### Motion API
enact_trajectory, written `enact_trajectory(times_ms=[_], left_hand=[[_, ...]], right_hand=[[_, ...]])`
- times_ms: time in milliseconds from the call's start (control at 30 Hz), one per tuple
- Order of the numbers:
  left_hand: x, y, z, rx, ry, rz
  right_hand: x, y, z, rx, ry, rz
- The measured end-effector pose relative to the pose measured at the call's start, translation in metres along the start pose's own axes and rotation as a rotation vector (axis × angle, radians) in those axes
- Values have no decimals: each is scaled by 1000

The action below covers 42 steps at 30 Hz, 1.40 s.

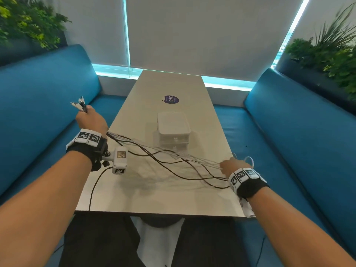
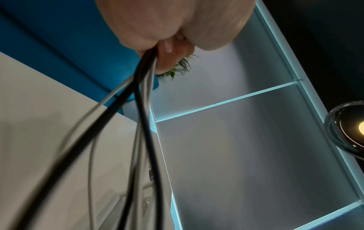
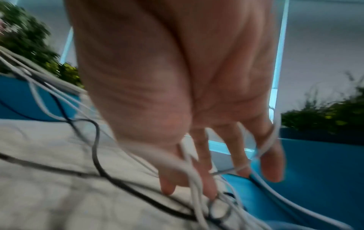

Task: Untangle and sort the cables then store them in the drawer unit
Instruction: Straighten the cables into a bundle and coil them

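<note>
A bundle of black cables [image 1: 173,162] and white cables [image 1: 192,156] stretches in the air across the table [image 1: 154,197] between my two hands. My left hand [image 1: 90,118], raised over the table's left edge, grips one end of the bundle [image 2: 141,93] in a fist, and several connectors [image 1: 81,103] stick out above it. My right hand [image 1: 234,164] is at the table's right edge. Its fingers [image 3: 206,183] are straight and spread, with white cables [image 3: 194,179] running between them and one loop round the outer finger. A white drawer unit [image 1: 173,130] stands mid-table, its drawers pushed in.
Blue benches [image 1: 38,112] flank the table on both sides. A round purple sticker [image 1: 171,99] lies beyond the drawer unit. A black lead [image 1: 94,187] hangs from my left wrist camera to the near table edge. A white paper [image 1: 247,209] sits at the near right corner. Plants stand behind both benches.
</note>
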<state>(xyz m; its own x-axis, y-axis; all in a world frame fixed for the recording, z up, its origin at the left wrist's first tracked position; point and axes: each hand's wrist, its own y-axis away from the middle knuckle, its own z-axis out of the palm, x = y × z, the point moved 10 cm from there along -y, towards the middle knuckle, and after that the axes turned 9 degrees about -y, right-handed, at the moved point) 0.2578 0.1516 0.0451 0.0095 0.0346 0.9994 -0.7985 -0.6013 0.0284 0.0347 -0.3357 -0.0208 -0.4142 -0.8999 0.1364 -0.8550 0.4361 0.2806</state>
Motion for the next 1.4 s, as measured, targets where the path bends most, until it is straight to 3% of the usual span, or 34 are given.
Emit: enact_trajectory(times_ms=[267, 500, 600, 700, 833, 933, 1167, 1267, 1400], left_hand=[[-27, -12, 0, -14, -41, -36], [-44, -27, 9, -26, -91, -6], [-40, -36, -1, 28, -94, -19], [-28, -37, -8, 55, -102, -8], [-18, -33, -6, 66, -119, 30], [-18, -34, -7, 69, -96, 13], [-56, -52, 4, -4, -68, -59], [-73, -71, 8, -19, -87, -90], [-66, -72, -18, 76, -101, -88]], right_hand=[[53, 2, -9, 166, -8, 203], [78, -1, 4, 206, -120, 225], [74, 3, 2, 318, -142, 111], [62, 0, 17, 257, -209, -31], [70, -2, 16, 251, -349, -10], [82, 1, 5, 371, -437, 28], [95, 4, 5, 344, -362, 127], [99, 8, 0, 399, -351, 68], [100, 10, 11, 343, -695, -59]])
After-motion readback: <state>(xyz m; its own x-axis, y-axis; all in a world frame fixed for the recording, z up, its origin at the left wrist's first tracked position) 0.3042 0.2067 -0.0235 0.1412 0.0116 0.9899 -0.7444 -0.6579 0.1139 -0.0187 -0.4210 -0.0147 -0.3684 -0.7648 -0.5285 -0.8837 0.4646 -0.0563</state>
